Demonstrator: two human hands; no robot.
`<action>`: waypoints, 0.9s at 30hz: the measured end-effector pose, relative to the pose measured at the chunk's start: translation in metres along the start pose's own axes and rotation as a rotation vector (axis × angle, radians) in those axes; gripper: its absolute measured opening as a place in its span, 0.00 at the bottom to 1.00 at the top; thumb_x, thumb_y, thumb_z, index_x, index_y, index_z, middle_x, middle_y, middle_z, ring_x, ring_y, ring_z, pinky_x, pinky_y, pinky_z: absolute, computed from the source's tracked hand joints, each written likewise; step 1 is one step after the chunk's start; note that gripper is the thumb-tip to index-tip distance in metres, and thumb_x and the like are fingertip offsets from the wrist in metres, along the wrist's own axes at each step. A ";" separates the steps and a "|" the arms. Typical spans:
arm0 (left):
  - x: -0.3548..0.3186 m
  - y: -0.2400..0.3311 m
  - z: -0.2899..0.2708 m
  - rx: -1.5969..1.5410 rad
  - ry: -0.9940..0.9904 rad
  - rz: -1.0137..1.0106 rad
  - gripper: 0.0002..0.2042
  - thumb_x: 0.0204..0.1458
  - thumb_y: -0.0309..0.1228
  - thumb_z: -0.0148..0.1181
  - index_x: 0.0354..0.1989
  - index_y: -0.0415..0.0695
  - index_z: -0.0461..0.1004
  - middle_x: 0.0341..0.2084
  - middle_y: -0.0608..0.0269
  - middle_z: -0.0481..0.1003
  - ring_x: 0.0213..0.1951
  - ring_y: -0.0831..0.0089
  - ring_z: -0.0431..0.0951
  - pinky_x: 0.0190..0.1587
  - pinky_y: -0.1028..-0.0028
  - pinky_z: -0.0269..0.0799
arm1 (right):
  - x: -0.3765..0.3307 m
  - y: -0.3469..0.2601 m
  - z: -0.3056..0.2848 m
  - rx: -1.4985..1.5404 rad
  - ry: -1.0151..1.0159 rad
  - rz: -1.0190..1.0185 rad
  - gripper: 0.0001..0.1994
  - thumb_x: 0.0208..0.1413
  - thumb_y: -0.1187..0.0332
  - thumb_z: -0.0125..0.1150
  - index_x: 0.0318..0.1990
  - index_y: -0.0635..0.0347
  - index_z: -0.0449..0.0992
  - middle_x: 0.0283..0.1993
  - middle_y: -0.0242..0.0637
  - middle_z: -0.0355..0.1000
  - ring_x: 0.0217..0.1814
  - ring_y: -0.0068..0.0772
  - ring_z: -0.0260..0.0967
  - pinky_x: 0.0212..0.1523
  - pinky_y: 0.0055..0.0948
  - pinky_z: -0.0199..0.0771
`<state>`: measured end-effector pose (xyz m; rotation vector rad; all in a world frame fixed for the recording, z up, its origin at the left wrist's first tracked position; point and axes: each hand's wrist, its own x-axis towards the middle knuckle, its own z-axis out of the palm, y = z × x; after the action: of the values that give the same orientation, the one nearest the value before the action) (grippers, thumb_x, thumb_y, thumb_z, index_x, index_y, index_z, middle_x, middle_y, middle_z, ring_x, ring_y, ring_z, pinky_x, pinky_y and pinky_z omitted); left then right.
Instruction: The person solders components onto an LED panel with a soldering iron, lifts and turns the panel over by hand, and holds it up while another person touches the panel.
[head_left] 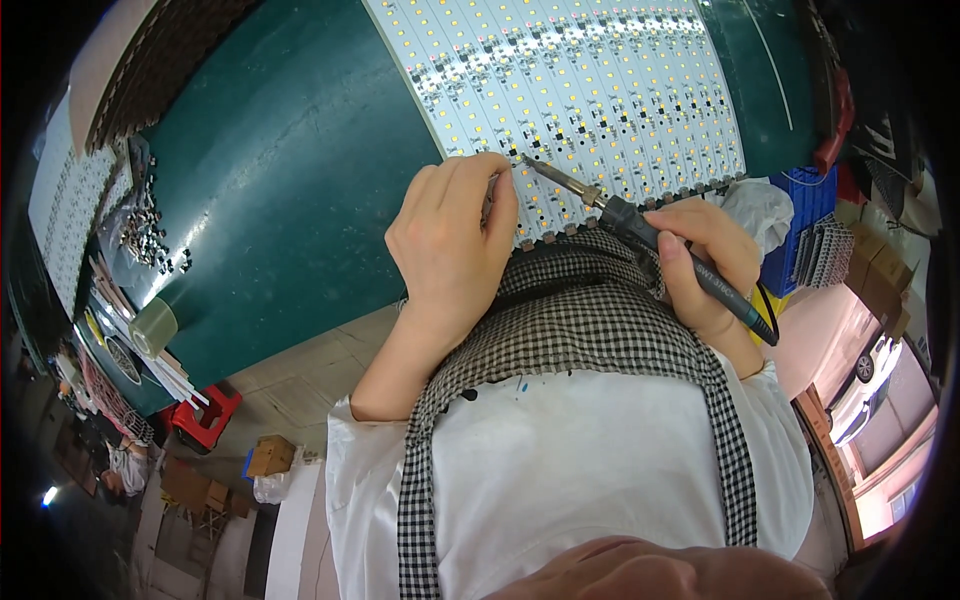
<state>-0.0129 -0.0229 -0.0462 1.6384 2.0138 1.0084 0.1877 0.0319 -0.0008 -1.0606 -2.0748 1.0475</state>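
Note:
A large white LED circuit board panel (585, 100), with rows of small yellow LEDs and black components, lies on the green table top at the near edge. My right hand (708, 262) is closed around the dark handle of a soldering iron (628, 222). The iron's metal tip points up and left and meets the panel near its lower left part. My left hand (452, 215) rests at the panel's lower left corner, close to the tip, with fingers curled and thumb and forefinger nearly together. Whatever its fingers pinch is hidden.
On the table's left lie a heap of small dark components (145, 235), a greenish tape roll (153, 327) and more LED boards (65, 215). A red stool (207, 418) stands below. At right are a red-handled tool (835, 125) and a blue crate (803, 210).

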 end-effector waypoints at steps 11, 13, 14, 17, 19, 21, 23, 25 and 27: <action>0.002 0.002 0.002 0.037 -0.018 0.017 0.04 0.42 0.24 0.59 0.27 0.45 0.71 0.20 0.66 0.71 0.23 0.70 0.70 0.23 0.74 0.65 | 0.001 0.001 0.001 -0.021 0.006 -0.060 0.07 0.40 0.77 0.59 0.30 0.66 0.75 0.24 0.42 0.72 0.24 0.35 0.71 0.26 0.25 0.70; 0.002 0.003 0.003 0.049 -0.025 0.020 0.04 0.42 0.24 0.59 0.27 0.45 0.71 0.20 0.66 0.71 0.23 0.70 0.70 0.23 0.74 0.65 | 0.001 0.001 0.001 -0.030 0.004 -0.070 0.07 0.40 0.78 0.59 0.30 0.66 0.75 0.24 0.42 0.72 0.24 0.35 0.71 0.25 0.25 0.70; 0.002 0.004 0.003 0.050 -0.025 0.020 0.04 0.42 0.24 0.59 0.27 0.45 0.71 0.20 0.66 0.71 0.23 0.70 0.70 0.23 0.74 0.65 | 0.001 0.001 0.001 -0.037 0.002 -0.080 0.07 0.40 0.78 0.59 0.30 0.66 0.75 0.24 0.42 0.72 0.24 0.35 0.71 0.25 0.25 0.70; 0.002 0.006 0.004 0.103 -0.049 0.005 0.04 0.43 0.24 0.59 0.27 0.45 0.71 0.20 0.66 0.70 0.23 0.69 0.70 0.23 0.73 0.65 | 0.001 0.002 0.002 -0.031 0.002 -0.088 0.07 0.40 0.77 0.59 0.30 0.66 0.75 0.24 0.42 0.72 0.24 0.35 0.71 0.25 0.26 0.70; 0.002 0.005 0.004 0.087 -0.050 0.010 0.04 0.42 0.25 0.59 0.27 0.45 0.70 0.20 0.66 0.69 0.23 0.69 0.70 0.23 0.72 0.66 | 0.001 0.001 0.001 -0.029 -0.001 -0.087 0.07 0.40 0.77 0.59 0.30 0.66 0.75 0.24 0.42 0.72 0.24 0.35 0.71 0.25 0.26 0.70; 0.002 0.006 0.003 0.057 -0.044 -0.019 0.04 0.42 0.24 0.59 0.27 0.45 0.70 0.20 0.66 0.69 0.23 0.69 0.70 0.23 0.72 0.66 | 0.001 0.001 0.002 -0.027 -0.002 -0.083 0.07 0.40 0.77 0.59 0.30 0.66 0.75 0.24 0.42 0.72 0.24 0.35 0.71 0.25 0.26 0.70; 0.001 0.005 0.002 0.025 -0.037 -0.048 0.05 0.42 0.24 0.59 0.27 0.44 0.70 0.20 0.65 0.68 0.23 0.68 0.70 0.23 0.71 0.66 | 0.002 0.000 0.001 -0.039 -0.001 -0.078 0.07 0.41 0.77 0.59 0.31 0.67 0.75 0.24 0.42 0.72 0.25 0.35 0.71 0.26 0.26 0.70; 0.001 0.003 0.000 0.010 -0.018 -0.014 0.05 0.41 0.23 0.59 0.27 0.43 0.69 0.21 0.63 0.67 0.24 0.67 0.70 0.24 0.71 0.66 | -0.001 0.001 0.001 -0.014 0.029 -0.056 0.07 0.41 0.77 0.59 0.31 0.67 0.75 0.25 0.42 0.72 0.25 0.35 0.71 0.26 0.26 0.70; -0.001 0.002 -0.002 -0.002 -0.013 0.003 0.06 0.41 0.22 0.58 0.28 0.42 0.69 0.22 0.62 0.67 0.25 0.66 0.70 0.24 0.70 0.66 | -0.002 0.003 0.001 0.019 0.056 -0.035 0.07 0.41 0.77 0.58 0.31 0.67 0.75 0.25 0.42 0.72 0.25 0.34 0.71 0.27 0.25 0.70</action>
<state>-0.0127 -0.0243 -0.0435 1.6432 2.0020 0.9986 0.1894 0.0305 -0.0041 -1.0286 -2.0281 1.0070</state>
